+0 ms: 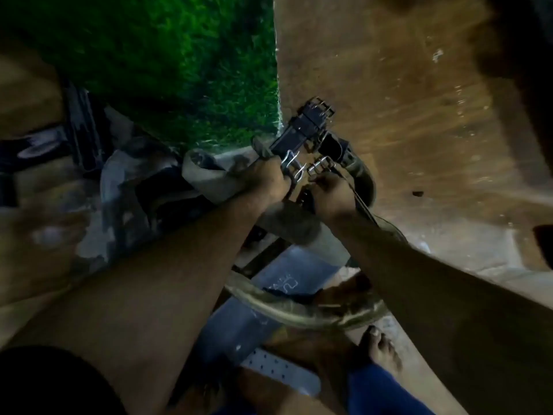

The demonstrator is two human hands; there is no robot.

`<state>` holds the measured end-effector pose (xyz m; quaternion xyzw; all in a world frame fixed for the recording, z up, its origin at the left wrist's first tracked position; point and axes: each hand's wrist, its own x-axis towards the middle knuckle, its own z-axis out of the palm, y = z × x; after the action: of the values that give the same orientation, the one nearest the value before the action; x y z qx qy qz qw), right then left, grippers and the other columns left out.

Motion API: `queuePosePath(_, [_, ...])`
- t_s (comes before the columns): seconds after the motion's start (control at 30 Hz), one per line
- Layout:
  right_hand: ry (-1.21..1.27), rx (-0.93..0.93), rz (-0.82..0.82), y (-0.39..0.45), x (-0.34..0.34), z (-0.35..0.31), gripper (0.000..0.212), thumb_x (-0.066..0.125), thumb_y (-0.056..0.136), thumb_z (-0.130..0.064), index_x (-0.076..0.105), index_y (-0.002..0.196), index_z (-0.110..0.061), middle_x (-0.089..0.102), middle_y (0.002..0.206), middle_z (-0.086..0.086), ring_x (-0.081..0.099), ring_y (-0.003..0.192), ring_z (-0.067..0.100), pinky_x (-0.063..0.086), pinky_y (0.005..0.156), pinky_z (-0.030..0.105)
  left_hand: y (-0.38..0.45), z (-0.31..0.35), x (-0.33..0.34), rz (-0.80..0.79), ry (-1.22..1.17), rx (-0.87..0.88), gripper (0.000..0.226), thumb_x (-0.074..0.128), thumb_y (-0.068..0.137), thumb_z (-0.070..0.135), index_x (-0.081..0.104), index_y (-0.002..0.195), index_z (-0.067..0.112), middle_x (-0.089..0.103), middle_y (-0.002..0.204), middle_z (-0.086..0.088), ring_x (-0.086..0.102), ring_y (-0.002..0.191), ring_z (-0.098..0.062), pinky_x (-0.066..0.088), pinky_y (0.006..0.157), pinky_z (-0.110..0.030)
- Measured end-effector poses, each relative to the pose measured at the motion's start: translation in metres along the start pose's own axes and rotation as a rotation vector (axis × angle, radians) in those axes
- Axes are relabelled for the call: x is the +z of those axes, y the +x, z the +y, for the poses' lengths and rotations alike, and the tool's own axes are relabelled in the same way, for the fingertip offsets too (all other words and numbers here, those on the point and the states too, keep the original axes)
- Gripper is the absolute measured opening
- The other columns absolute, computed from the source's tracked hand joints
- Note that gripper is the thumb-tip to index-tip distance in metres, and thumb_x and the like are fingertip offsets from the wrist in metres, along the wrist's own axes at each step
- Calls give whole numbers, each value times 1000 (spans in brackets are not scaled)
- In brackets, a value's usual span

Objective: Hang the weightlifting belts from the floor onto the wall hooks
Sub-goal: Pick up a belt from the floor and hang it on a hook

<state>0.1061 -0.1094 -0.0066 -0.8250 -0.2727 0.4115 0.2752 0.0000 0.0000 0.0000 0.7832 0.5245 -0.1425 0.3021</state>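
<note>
Steel buckles [302, 172] are catching the light at the middle of the head view, and they serve as the landmark. Just below and left of the buckles, the left hand [270, 181] is gripping the buckle end of a weightlifting belt [209, 181], fingers curled round the strap. Just below and right of them, the right hand [327, 190] is pinching a second buckle, fingers curled on it. Both hands are raising the buckle ends toward a dark bracket [311, 127] just above the buckles, which I judge to be the wall hook; holding the belts by their frames likely lets a frame be slipped over it. Whether any frame is already seated there cannot be told.

Wide belt bodies are drooping below the buckles, one loop [299, 310] hanging near a bare foot [380, 345].

Above and left of the buckles, green artificial turf [179, 70] is covering a surface. Right of them, a brown, scuffed wall [404, 115] is stretching away. Far below them, a grey perforated metal plate [281, 369] is lying on the floor. Lighting is dim throughout.
</note>
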Motion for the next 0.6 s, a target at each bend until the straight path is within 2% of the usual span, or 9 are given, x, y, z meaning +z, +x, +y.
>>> queuePosePath(0.07, [-109,-25,11,19,9,11,28,47,102,-14,67,120,-20,67,111,1,62,101,18,42,82,26,24,-4,20,-53,106,-38,38,64,92,36,59,123,15,67,122,-14,61,113,-36,47,84,-35])
queuePosePath(0.13, [-199,-81,-28,33,17,24,27,49,101,-17,68,120,-21,69,113,0,62,98,17,46,81,27,40,-8,38,-65,164,-103,63,69,89,43,47,139,11,62,127,-15,58,117,-38,49,89,-40])
queuePosePath(0.2, [-230,-142,-28,40,24,36,24,53,98,-22,69,117,-23,73,112,6,68,100,25,54,84,34,55,-11,50,-21,80,-188,76,78,82,41,43,140,8,61,125,-15,58,116,-37,45,79,-36])
queuePosePath(0.27, [-184,-160,15,37,28,45,19,56,96,-22,69,111,-22,74,106,5,69,98,28,53,80,33,56,-17,61,14,-37,-221,61,81,80,31,52,128,9,62,119,-12,60,112,-34,43,74,-36])
queuePosePath(0.37, [-73,-111,64,19,26,45,14,58,95,-20,68,105,-24,71,97,-1,69,92,24,42,71,24,40,-23,74,13,84,-154,25,70,89,35,61,106,19,68,114,-9,63,106,-33,45,75,-36])
queuePosePath(0.4, [-59,-78,59,12,25,43,15,59,95,-20,69,105,-24,73,99,0,69,94,24,42,71,24,31,-21,76,4,118,-133,21,65,91,38,61,105,23,68,116,-9,63,107,-34,43,77,-35])
queuePosePath(0.5, [-61,-10,9,-6,21,40,19,60,96,-23,71,110,-22,75,109,3,68,101,25,47,76,27,9,-20,68,-15,91,-143,31,58,96,42,58,119,21,64,126,-12,60,115,-38,44,86,-38])
queuePosePath(0.6, [42,94,-47,-24,13,35,19,61,98,-22,70,114,-18,71,106,1,64,97,21,50,82,30,-11,-24,53,25,-4,-171,36,56,98,41,54,122,15,63,127,-18,59,116,-43,48,91,-44])
